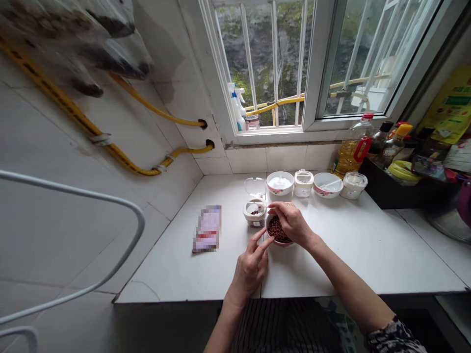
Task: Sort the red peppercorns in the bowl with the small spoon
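A bowl of dark reddish-brown grains (278,231) stands on the white counter. My left hand (250,264) touches the bowl's left edge with its fingertips, index and middle fingers stretched out. Over the bowl, my right hand (291,223) pinches the handle of a small clear spoon (262,205). The spoon reaches left over an open white-rimmed jar (254,214), which has some dark grains inside. The jar's clear lid (255,187) is tilted up at the back. My right hand covers part of the bowl.
Behind stand a bowl of white powder (280,183), a lidded jar (303,183), a bowl with a white spoon (328,186) and another jar (353,186). A blurred purple packet (208,229) lies left. An oil bottle (351,149) and a black box of bottles (390,189) stand right.
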Tool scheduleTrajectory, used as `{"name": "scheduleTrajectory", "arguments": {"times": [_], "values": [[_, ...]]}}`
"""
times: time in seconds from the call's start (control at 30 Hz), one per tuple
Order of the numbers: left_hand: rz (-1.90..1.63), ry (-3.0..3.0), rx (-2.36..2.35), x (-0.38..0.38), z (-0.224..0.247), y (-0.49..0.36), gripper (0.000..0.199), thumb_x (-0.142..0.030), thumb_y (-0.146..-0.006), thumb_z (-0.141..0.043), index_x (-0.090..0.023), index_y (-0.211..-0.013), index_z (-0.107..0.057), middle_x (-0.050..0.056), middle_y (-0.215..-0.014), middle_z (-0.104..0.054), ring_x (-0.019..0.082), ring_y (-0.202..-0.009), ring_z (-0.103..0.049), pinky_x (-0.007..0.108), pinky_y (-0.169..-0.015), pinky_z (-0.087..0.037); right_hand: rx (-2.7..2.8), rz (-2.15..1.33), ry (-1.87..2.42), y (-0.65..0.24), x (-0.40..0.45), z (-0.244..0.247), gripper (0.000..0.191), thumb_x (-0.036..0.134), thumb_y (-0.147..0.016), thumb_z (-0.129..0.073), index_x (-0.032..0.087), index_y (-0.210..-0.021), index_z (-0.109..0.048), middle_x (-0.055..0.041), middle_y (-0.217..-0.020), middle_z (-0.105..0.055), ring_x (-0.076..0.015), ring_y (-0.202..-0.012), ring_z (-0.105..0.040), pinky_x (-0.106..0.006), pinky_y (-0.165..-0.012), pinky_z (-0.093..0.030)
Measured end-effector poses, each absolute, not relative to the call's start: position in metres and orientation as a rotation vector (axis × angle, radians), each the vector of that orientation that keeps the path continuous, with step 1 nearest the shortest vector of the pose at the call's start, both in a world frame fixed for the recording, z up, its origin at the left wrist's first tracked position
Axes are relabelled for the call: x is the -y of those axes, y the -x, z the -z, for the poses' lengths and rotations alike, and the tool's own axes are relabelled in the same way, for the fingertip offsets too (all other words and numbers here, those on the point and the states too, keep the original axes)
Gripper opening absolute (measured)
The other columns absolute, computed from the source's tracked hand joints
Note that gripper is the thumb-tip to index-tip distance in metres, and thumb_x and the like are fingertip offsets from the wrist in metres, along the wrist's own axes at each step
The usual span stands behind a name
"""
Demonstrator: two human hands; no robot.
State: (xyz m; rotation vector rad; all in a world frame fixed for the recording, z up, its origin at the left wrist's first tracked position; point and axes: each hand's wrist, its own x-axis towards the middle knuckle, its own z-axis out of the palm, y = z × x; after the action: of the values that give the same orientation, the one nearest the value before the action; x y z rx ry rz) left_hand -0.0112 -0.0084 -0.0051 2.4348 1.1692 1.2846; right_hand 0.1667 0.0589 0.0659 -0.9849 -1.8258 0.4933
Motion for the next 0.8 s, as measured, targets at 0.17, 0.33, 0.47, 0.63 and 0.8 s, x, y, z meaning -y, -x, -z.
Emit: {"name": "scheduleTrajectory", "arguments": {"times": [0.17, 0.33, 0.47, 0.63, 0.8], "values": [[-1.295, -2.437, -1.152, 0.008, 0.005, 0.011, 0.048, -0.005, -0.094, -0.045, -0.028, -0.136, -0.050, 0.013, -0.144, -0.052, 0.014, -0.091, -0.072, 0.025, -0.076, -0.062, 1.850, -0.311, 1.008, -0.174, -0.057, -0.071, 0.020, 0.017, -0.096, -0.047, 0.020, -0.104, -0.065, -0.0082, -0.086, -0.078, -0.0235, -0.087, -0.072, -0.041, -0.090, -0.051], [-1.291, -2.435, -1.164, 0.008, 0.006, 0.012, 0.049, -0.004, -0.094, -0.045, -0.028, -0.137, -0.050, 0.013, -0.143, -0.052, 0.014, -0.094, -0.072, 0.024, -0.074, -0.062, 1.657, -0.546, 1.093, -0.192, -0.059, -0.077, 0.014, 0.022, -0.093, -0.050, 0.020, -0.091, -0.064, -0.0035, -0.073, -0.074, -0.0194, -0.068, -0.071, -0.030, -0.068, -0.054], [-1.285, -2.436, -1.164, 0.008, 0.007, 0.012, 0.049, -0.004, -0.094, -0.045, -0.028, -0.137, -0.050, 0.013, -0.143, -0.052, 0.016, -0.099, -0.071, 0.025, -0.076, -0.062, 1.750, -0.576, 1.170, -0.195, -0.060, -0.076, 0.017, 0.018, -0.087, -0.051, 0.020, -0.079, -0.065, -0.0004, -0.061, -0.068, -0.0163, -0.056, -0.064, -0.026, -0.059, -0.048], [-1.293, -2.437, -1.155, 0.008, 0.005, 0.011, 0.049, -0.003, -0.094, -0.046, -0.027, -0.137, -0.050, 0.013, -0.143, -0.052, 0.015, -0.098, -0.071, 0.024, -0.075, -0.061, 1.874, -0.684, 1.196, -0.186, -0.057, -0.071, 0.023, 0.012, -0.078, -0.046, 0.021, -0.066, -0.063, 0.0017, -0.054, -0.064, -0.0146, -0.051, -0.059, -0.025, -0.056, -0.045], [-1.301, -2.440, -1.150, 0.008, 0.005, 0.011, 0.050, -0.003, -0.094, -0.046, -0.027, -0.137, -0.050, 0.013, -0.143, -0.052, 0.014, -0.094, -0.071, 0.023, -0.074, -0.061, 1.692, -0.863, 1.197, -0.187, -0.059, -0.071, 0.019, 0.016, -0.077, -0.047, 0.021, -0.065, -0.062, 0.0022, -0.048, -0.063, -0.0153, -0.048, -0.059, -0.025, -0.055, -0.047]]}}
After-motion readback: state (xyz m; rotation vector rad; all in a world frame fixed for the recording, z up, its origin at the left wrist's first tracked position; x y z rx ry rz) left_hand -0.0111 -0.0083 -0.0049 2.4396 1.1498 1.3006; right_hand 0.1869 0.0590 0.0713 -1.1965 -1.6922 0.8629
